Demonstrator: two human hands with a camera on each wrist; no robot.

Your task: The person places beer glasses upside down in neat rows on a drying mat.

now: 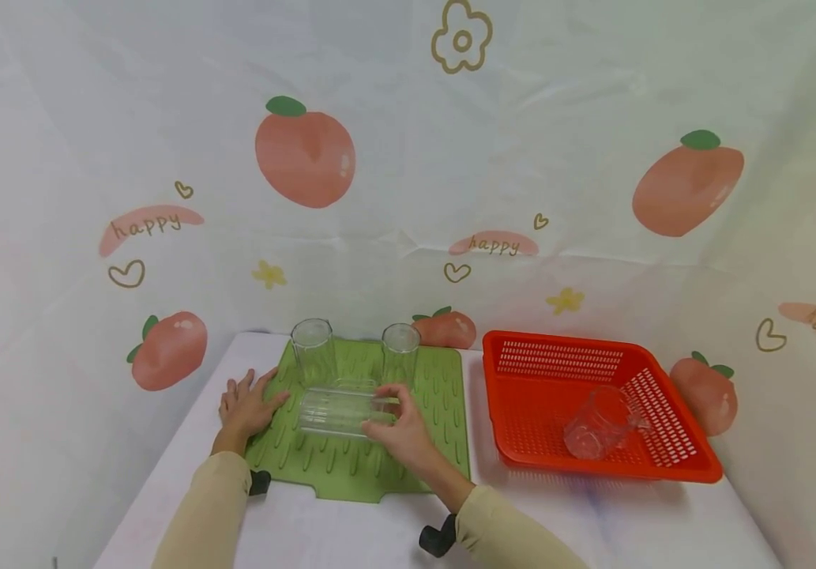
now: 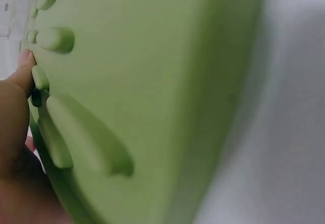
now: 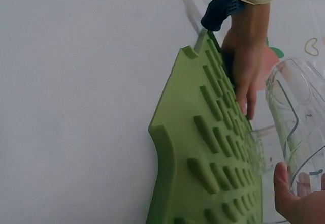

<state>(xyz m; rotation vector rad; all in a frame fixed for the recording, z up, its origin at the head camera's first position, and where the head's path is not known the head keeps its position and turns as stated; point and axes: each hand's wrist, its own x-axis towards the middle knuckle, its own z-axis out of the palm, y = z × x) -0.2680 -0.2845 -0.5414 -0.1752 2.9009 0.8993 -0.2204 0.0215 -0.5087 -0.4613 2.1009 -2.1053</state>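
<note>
My right hand (image 1: 408, 435) grips one end of a clear glass (image 1: 336, 411), fingers on one side and thumb on the other. The glass is tilted on its side over the middle of a green drying mat (image 1: 347, 484) with raised ridges; the right wrist view shows the same clear glass (image 3: 297, 112) above the mat's surface. At the mat's left edge rests my left hand (image 1: 244, 409), fingers spread and holding nothing. Towards the back of the mat stand two more clear glasses, one on the left (image 1: 315, 356) and one on the right (image 1: 400, 357).
A red plastic basket (image 1: 496, 403) with slotted sides stands right of the mat. Inside it a clear mug-like vessel (image 1: 592, 427) leans over. White cloth (image 1: 351, 537) covers the table, and a printed curtain (image 1: 393, 174) hangs close behind.
</note>
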